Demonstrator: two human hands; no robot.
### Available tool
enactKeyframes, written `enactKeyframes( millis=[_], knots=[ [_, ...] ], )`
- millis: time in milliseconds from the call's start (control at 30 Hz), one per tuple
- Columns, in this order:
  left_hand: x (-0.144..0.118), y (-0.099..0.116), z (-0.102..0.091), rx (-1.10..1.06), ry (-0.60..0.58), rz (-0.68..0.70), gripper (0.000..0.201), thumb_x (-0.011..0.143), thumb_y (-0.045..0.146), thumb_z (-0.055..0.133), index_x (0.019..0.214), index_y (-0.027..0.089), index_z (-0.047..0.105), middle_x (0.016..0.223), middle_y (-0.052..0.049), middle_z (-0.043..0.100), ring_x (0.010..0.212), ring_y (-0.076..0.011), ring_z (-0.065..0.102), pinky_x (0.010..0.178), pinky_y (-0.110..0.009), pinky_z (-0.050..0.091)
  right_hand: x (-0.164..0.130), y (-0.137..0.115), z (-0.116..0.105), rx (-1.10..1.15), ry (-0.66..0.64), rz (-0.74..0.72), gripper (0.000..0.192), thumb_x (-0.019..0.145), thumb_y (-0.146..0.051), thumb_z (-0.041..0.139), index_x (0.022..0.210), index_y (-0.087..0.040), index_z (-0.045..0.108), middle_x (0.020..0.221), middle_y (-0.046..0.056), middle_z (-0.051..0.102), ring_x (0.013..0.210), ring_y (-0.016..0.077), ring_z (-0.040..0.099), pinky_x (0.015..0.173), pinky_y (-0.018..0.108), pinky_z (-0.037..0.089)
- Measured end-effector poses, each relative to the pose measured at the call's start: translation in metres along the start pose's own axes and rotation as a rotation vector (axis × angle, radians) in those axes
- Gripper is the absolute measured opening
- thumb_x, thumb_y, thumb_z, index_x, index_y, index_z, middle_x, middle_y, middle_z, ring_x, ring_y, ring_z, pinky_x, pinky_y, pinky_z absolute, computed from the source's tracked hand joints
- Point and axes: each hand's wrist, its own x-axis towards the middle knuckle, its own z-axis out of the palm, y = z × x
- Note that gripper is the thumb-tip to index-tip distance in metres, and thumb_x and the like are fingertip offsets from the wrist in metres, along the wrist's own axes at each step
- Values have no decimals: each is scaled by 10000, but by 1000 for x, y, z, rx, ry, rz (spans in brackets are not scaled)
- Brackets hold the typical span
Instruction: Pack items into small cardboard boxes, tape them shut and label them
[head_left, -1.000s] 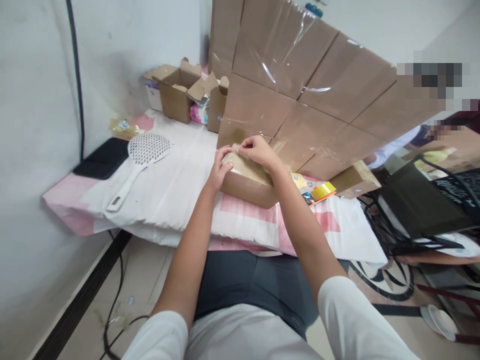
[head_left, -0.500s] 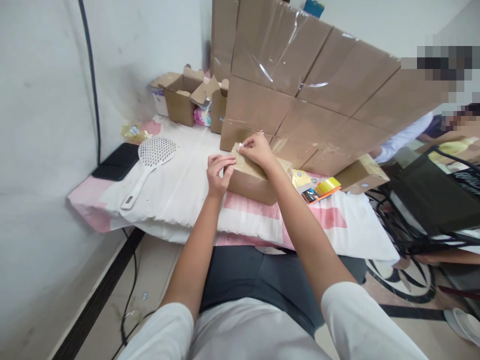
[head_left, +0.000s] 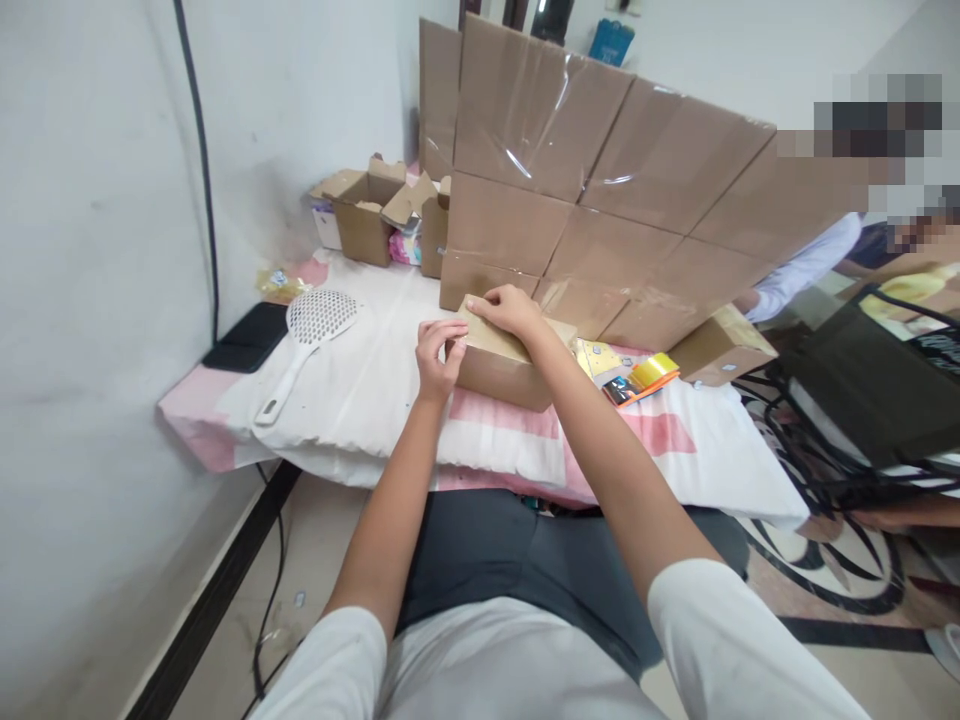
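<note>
A closed brown cardboard box (head_left: 504,378) lies on the cloth-covered table in front of me. My left hand (head_left: 438,355) is at its left end, fingers bent against the top edge and thumb lower down. Across the left part of the lid rests my right hand (head_left: 510,310), its thumb pressed near the left end and its fingers bent toward the far edge. Clear tape seems to lie on that end, though the hands partly cover it. Right of the box is an orange tape dispenser (head_left: 641,380) with a yellowish roll.
Wrapped cartons (head_left: 600,150) form a tall stack behind the box. On the left lie a white slotted skimmer (head_left: 321,318) and a black tablet-like object (head_left: 249,338). Open boxes (head_left: 365,215) stand farther back. Another carton (head_left: 724,345), a person's sleeve (head_left: 806,265) and a dark chair (head_left: 862,380) are right.
My right hand has gone from pinching at the lid's left end to lying lower on it with the thumb pressed down. My left hand stays at the box's end. The view has shifted slightly.
</note>
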Motion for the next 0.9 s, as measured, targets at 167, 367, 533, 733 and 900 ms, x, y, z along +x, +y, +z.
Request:
enactKeyframes(
  millis=[167,367,533,733,900],
  knots=[
    [-6,8,0,65,31,26,113,964,275,635,877,239,696,1008,-53,781,977,-236,628,921,-454,483,7,0,3,-22,-7,51,445,969,-599,514,936,-251,789,975,42,774,938,223,664,830,316,454],
    [-7,8,-5,133,-14,35,92,972,254,627,940,237,711,1054,-61,785,985,-233,653,898,-443,487,5,-2,3,-131,198,44,330,974,-433,551,989,-209,793,1091,115,782,1078,280,673,994,416,462],
    [-7,7,-8,134,-69,68,120,985,208,598,1034,236,703,1187,-63,772,1042,-217,687,918,-426,486,-35,25,-39,54,223,-112,314,929,-386,610,1104,-174,762,1140,124,766,1095,279,683,1058,458,475],
    [-9,8,-9,135,-92,-2,168,1010,240,541,1044,229,706,1199,-79,766,1097,-233,677,954,-439,483,-123,109,-35,315,109,-133,772,792,-607,753,1483,-325,556,1566,111,503,1460,341,472,1179,499,427],
    [-11,11,-9,163,-84,-83,188,1017,301,528,1021,226,700,1195,-103,752,1125,-255,646,976,-458,488,-169,140,40,666,237,-67,1196,725,-771,733,1667,-384,107,1726,123,220,1577,360,296,1130,534,485]
  ],
)
